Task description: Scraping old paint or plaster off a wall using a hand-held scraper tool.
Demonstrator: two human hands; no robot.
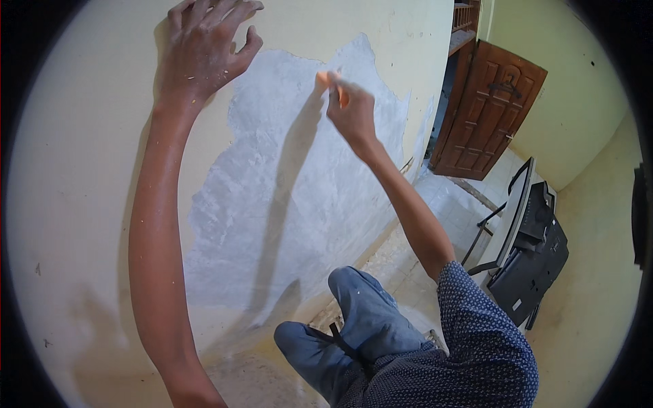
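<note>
My left hand (pixel 209 43) rests flat on the cream-painted wall (pixel 204 122) at the upper left, its fingers apart and pale dust on its skin. Lower and to the right, my right hand (pixel 352 104) is closed on a small orange object (pixel 323 79), slightly blurred; its exact kind cannot be told. This object is at the upper part of a bare grey plaster patch (pixel 245 188) with ragged paint edges. Whether it touches the wall is unclear. The shadow of my right arm falls across the patch.
My bent knees in blue jeans (pixel 357 306) are close to the wall's foot. A brown wooden panelled door (pixel 487 112) stands ajar at the upper right. Below it, a table (pixel 510 219) and a large black flat panel (pixel 535 265) lean near the right wall. Pale debris lies along the tiled floor's edge.
</note>
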